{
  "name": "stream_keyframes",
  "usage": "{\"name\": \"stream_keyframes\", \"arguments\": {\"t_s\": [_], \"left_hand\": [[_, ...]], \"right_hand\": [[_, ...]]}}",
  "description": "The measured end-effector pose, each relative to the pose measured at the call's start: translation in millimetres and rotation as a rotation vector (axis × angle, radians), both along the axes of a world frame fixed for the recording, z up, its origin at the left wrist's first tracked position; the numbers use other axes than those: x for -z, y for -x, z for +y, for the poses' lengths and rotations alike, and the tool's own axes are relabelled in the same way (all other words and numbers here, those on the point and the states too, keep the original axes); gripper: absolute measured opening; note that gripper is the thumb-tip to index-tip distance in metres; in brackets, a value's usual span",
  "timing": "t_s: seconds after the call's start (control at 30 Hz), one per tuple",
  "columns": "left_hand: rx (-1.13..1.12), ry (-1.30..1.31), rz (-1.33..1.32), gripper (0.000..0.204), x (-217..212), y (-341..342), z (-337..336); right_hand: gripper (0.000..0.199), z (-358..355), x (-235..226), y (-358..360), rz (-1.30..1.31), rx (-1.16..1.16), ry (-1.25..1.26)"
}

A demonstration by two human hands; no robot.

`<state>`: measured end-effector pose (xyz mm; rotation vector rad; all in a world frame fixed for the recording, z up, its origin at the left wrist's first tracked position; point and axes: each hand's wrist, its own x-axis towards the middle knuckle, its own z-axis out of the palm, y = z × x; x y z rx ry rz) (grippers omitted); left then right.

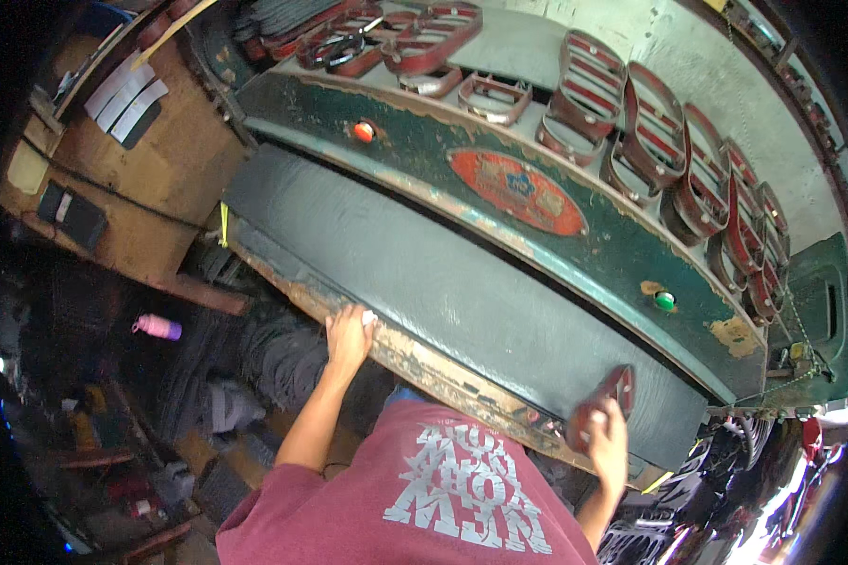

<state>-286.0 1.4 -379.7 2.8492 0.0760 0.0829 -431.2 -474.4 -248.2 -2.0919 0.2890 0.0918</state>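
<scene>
My right hand grips a dark red metal cutting die, shaped like a shoe sole, at the right end of a dark grey sheet. The die is tilted, and my fingers hide part of it. The sheet lies along the bed of a green press. At the bed's worn front edge rests my left hand, its fingers curled round a small white thing whose kind I cannot make out.
Several sole-shaped dies stand on top of the press. An orange button and a green button sit on its front. A wooden table is at the left, with a pink and purple bottle below it.
</scene>
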Motion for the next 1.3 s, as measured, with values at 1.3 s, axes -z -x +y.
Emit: {"name": "stream_keyframes", "arguments": {"t_s": [1.3], "left_hand": [[0.498, 0.703, -0.668, 0.041, -131, -76, 52]], "right_hand": [[0.063, 295, -127, -239, -0.324, -0.441, 0.217]]}}
